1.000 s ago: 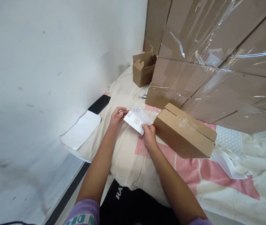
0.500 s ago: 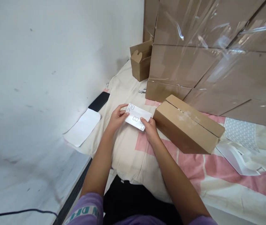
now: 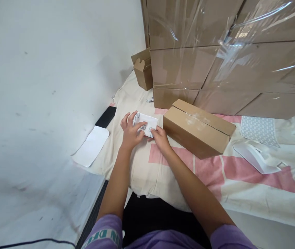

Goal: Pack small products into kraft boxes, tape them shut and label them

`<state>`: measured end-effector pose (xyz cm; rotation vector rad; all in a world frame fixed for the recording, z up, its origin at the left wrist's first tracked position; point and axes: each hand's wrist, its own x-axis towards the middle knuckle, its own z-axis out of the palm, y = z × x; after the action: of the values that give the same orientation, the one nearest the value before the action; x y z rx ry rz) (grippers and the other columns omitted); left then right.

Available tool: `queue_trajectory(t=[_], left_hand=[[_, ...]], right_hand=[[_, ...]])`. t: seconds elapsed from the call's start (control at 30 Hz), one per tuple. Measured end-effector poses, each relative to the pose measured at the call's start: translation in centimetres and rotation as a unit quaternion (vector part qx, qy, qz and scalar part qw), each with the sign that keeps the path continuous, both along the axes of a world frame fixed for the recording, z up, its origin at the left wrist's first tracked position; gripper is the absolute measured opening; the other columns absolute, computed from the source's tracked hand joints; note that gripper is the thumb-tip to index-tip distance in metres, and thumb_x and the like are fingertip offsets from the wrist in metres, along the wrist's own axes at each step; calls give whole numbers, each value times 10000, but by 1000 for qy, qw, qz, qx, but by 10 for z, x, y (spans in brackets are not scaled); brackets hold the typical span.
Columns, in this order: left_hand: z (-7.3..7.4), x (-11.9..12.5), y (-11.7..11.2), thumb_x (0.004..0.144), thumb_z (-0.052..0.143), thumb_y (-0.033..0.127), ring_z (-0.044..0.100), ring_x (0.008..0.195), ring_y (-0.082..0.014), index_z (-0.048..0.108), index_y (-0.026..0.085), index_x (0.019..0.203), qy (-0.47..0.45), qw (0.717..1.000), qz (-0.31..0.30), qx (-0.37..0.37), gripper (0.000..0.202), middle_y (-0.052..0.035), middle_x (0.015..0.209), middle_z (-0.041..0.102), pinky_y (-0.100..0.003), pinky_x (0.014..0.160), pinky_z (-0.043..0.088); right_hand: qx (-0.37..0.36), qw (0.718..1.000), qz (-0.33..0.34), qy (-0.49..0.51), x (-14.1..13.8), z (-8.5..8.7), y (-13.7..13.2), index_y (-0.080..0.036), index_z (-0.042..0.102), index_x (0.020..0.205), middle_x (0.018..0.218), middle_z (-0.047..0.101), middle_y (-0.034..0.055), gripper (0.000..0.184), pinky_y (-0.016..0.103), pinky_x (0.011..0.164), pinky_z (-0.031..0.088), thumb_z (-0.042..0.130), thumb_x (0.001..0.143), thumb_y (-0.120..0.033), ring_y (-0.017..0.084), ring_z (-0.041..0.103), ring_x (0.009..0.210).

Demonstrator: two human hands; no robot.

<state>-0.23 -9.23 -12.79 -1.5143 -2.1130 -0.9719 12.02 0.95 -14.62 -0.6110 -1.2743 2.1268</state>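
A small white piece of paper [image 3: 149,120], printed with little rounded rectangles, is held up over the bed between my hands. My right hand [image 3: 161,139] grips its lower right corner, thumb on the printed face and fingers underneath. At its left side, my left hand [image 3: 131,133] has its fingers spread. The left index finger and thumb reach over the printed face, and the other fingers stick up by the left edge. Just right of the paper lies a closed brown cardboard box [image 3: 198,126].
Stacked cartons [image 3: 228,69] wrapped in clear film rise behind. A small open carton [image 3: 143,74] stands at the back by the white wall [image 3: 59,69]. On the left lie a white sheet [image 3: 91,147] and a black flat object [image 3: 106,117]; on the right, a white curved piece [image 3: 253,159].
My left hand has shifted from pinching the paper's left edge to spreading its fingers over it. The printed face looks different, with tinted rectangles. The view has turned slightly right.
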Motion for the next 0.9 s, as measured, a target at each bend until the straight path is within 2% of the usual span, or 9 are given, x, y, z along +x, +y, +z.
queue_trajectory(t=[0.1,0.23,0.43,0.67,0.8,0.9], left_hand=[[-3,0,1,737,660,207,267,1488,-403,796,286,1060,5,1000,6,-14,359,-63,1594,435,-579,1210,188],[-5,3,2,734,650,196,279,1485,-391,794,294,1084,6,1000,-15,-14,391,-59,1585,450,-566,1210,197],[-3,13,9,738,657,189,295,1469,-369,783,286,1087,22,998,-52,-9,384,-68,1554,477,-542,1208,218],[-1,16,9,769,654,227,345,1443,-358,759,264,977,17,999,-29,-19,235,-72,1511,540,-527,1187,255],[-3,15,9,838,665,327,366,1434,-361,746,260,1116,-2,1000,-21,-12,297,-102,1517,532,-525,1184,245],[-4,15,10,858,681,410,361,1437,-381,741,263,1180,-34,999,-8,-14,360,-113,1528,517,-543,1195,202]], right_hand=[[-4,1000,3,5,1,-1,-1,-197,722,831,746,739,6,229,230,485,554,676,722,-393,173,691,669],[-3,1000,3,8,3,-1,-1,-202,711,812,723,719,13,209,269,541,575,591,731,-353,190,691,699],[18,999,-11,28,4,2,-3,-216,700,871,785,706,1,195,267,593,544,574,758,-313,175,650,697],[101,994,-40,15,7,6,-10,-233,658,903,814,656,-1,175,241,634,517,499,832,-260,167,597,763],[94,994,-44,14,6,2,-9,-248,619,990,840,649,0,147,242,632,524,539,881,-306,162,599,754],[87,995,-53,18,4,-2,-6,-248,564,953,782,629,-20,169,244,615,514,579,904,-410,155,598,704]])
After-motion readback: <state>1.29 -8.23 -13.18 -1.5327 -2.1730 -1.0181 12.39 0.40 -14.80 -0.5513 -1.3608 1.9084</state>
